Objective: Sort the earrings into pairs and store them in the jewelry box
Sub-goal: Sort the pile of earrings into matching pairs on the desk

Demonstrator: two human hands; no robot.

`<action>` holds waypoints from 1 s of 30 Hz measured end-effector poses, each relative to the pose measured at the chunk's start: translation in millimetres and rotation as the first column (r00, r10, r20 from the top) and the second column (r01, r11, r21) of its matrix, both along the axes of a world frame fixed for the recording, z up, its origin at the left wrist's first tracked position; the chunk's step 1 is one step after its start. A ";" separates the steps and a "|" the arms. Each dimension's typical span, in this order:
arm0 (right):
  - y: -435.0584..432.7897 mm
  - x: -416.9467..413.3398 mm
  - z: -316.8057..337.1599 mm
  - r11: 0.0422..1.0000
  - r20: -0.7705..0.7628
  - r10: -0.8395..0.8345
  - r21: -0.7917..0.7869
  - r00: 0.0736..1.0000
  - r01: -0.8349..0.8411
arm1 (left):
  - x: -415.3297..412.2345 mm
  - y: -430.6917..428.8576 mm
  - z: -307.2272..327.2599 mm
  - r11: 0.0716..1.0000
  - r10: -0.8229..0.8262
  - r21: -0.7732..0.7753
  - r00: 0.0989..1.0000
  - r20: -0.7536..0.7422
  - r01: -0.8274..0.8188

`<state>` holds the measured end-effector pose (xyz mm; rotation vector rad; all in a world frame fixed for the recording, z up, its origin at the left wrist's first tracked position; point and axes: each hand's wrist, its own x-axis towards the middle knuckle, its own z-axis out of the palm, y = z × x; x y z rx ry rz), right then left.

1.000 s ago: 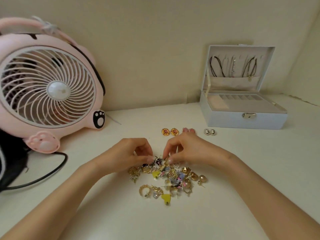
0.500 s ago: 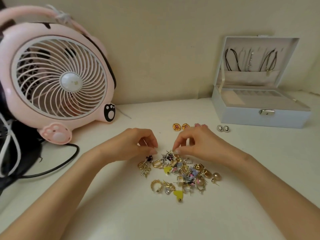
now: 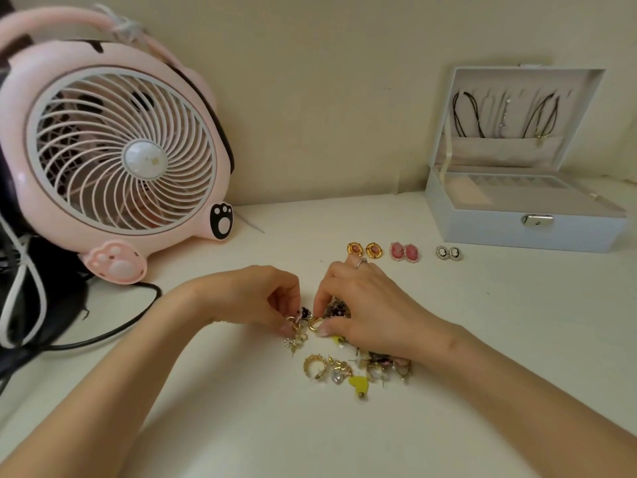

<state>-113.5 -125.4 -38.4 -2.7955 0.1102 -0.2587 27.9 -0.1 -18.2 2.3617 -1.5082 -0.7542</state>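
Currently: unsorted earring heap (image 3: 348,369) lies on the table (image 3: 499,357), well to the left of the jewelry box (image 3: 517,232) and nearer the person.

Left hand (image 3: 262,298), grip: thumb and fingertips pinched on a small gold earring (image 3: 293,321) at the side of the heap away from the box. Right hand (image 3: 368,305), grip: pinched on a gold hoop (image 3: 315,322) just beside it.

Three finished pairs sit in a row left of the box front. The cameo pair (image 3: 448,253) is nearest, then the pink pair (image 3: 405,252), and the gold-rimmed pair (image 3: 364,250) is farthest.

Handling, judged: pieces are tiny, light and rigid. Polished metal is likely slippery, and posts and hooks are apt to snag neighbours. Best hold is on the hoop body or decorated face, not the post. Lift slowly so tangled pieces drop free.

Surface: pale, smooth, flat table against a cream wall. The box lid stands open with necklaces (image 3: 503,115) hung inside and the slotted tray exposed. A pink fan (image 3: 120,157) and a dark cable (image 3: 113,327) sit far left of the box.
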 end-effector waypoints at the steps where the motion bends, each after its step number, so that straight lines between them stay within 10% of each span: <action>1: -0.1 -0.1 0.6 1.000 -0.006 -0.005 0.022 1.000 0.005 | -0.1 0.3 -0.1 1.000 -0.004 -0.001 1.000 -0.002 0.004; 12: 0.0 -9.8 13.6 0.932 -0.015 0.192 0.316 0.981 -0.177 | 1.1 3.2 4.5 0.998 -0.020 -0.061 0.999 -0.041 0.017; 18: 8.9 -7.3 4.7 0.958 -0.077 0.282 0.072 0.956 -0.277 | 1.2 2.5 4.6 0.995 -0.072 -0.072 0.996 -0.043 0.068; 30: -41.5 -18.4 34.1 0.710 0.242 -0.150 0.701 0.959 -0.066 | -12.4 -4.5 5.8 0.918 -0.083 -0.380 0.992 0.095 0.113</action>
